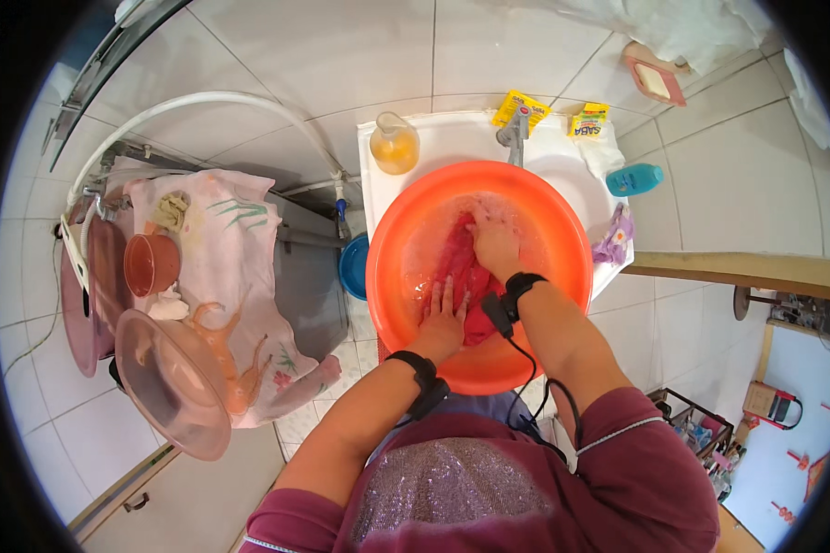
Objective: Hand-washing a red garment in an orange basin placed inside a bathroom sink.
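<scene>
An orange plastic basin [573,228] stands on the white sink, holding sudsy water and a wet red cloth [483,326]. My left hand [445,326] lies on the near left side of the cloth, its fingers extended and somewhat apart. At the far end of the cloth, my right hand [496,246] is curled around a part of it, fingertips hidden in the suds. Both wrists wear black bands; a cable hangs from the right one.
Behind the basin rises a grey faucet [516,135], with a jug of yellow liquid [394,146] at left. A teal bottle [634,180] and a purple floral cloth [615,236] sit on the sink's right side. Leftward, a cloth-covered appliance [242,242] carries a brown cup [151,265] and a translucent basin [173,384].
</scene>
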### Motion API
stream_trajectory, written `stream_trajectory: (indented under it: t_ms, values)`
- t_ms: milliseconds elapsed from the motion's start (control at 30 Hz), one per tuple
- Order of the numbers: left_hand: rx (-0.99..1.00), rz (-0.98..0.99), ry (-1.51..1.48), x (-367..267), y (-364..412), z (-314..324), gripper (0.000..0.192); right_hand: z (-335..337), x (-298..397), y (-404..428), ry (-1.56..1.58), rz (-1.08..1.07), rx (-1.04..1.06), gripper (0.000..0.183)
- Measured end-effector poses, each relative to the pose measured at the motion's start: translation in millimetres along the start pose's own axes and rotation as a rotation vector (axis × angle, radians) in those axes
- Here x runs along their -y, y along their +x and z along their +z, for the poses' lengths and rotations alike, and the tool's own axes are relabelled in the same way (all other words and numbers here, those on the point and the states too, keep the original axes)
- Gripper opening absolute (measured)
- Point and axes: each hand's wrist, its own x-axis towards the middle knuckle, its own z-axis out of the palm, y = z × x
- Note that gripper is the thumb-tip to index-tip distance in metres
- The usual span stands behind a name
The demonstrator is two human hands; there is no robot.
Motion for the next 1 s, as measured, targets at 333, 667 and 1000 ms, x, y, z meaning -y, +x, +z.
stream_trajectory:
  t_ms: [333, 667, 1000]
  values:
    - [0.456, 0.115, 0.322, 8, 27, 9, 0.072, -40, 36, -100, 0.184, -0.202, 0.331, 0.035]
    - [-0.007, 0.076, 0.081, 3, -2, -7, 0.08, -16, 21, -33, -0.026, 0.059, 0.163, 0.042]
    - [0.022, 0.071, 0.078, 12, 15, 16, 0.081, -15, -16, -44, 0.371, -0.233, 0.118, 0.029]
